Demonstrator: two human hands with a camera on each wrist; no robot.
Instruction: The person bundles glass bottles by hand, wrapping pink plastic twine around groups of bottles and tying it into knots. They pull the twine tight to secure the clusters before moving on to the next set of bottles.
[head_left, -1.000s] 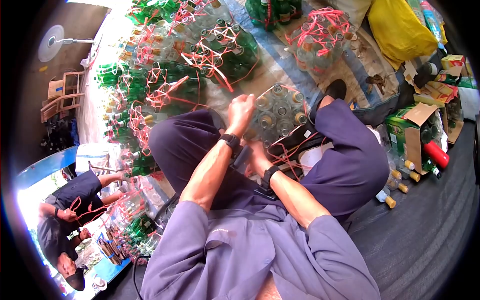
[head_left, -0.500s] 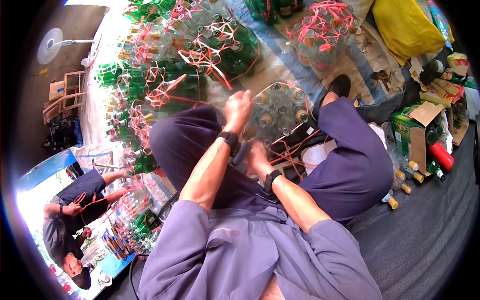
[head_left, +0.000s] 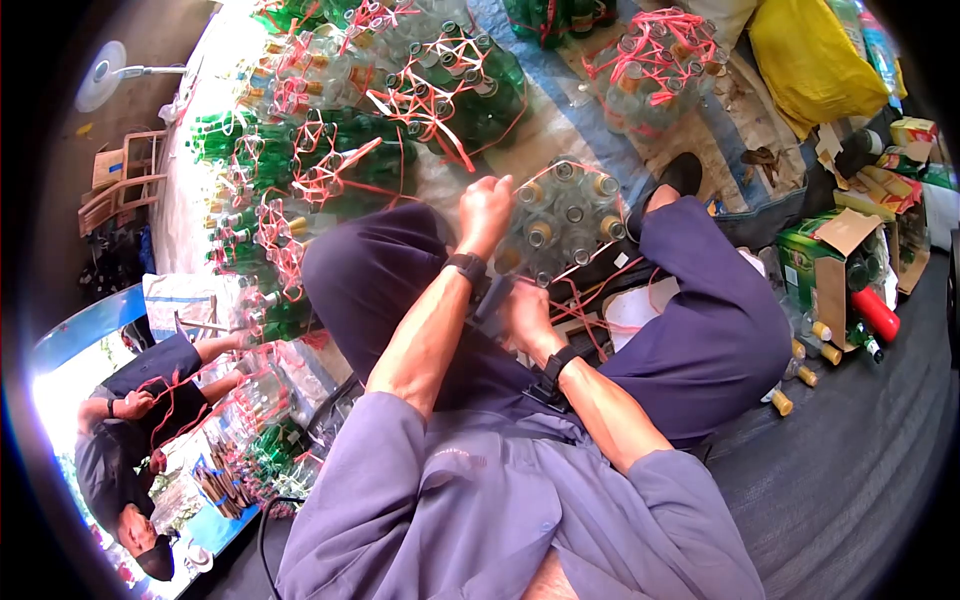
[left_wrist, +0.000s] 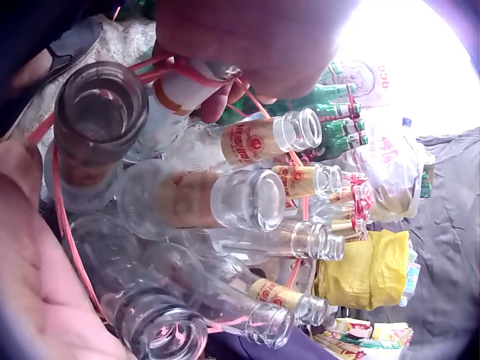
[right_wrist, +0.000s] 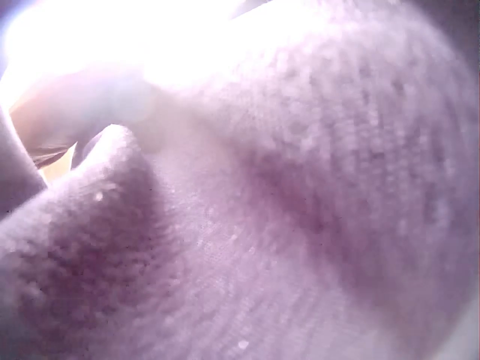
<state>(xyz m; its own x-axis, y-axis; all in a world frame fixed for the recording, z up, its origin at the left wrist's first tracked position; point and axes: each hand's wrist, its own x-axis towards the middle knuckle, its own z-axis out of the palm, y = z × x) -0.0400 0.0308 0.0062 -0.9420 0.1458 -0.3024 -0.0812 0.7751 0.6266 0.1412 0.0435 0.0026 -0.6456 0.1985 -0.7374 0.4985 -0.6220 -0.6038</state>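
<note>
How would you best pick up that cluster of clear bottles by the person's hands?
I'd cup the cluster of clear bottles round its outside, palms coming from opposite sides. It stands packed close with mouths up, giving a broad, rounded outside to press on; the pink band round it is thin and probably a poorer handle.

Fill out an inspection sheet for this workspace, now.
Surface: pale, blue-striped sheet, marked in places; dark sheet at frame right.
Job's things: clear bottle bundle between the legs, pink cord around it.
Clutter: loose bottles, opened carton, yellow sack.
Hands: left hand curled on the cord; right hand at the near side, grip unclear.
Cables: black cable beside the left sleeve.
Surroundings: second person holding cord; white fan.
</note>
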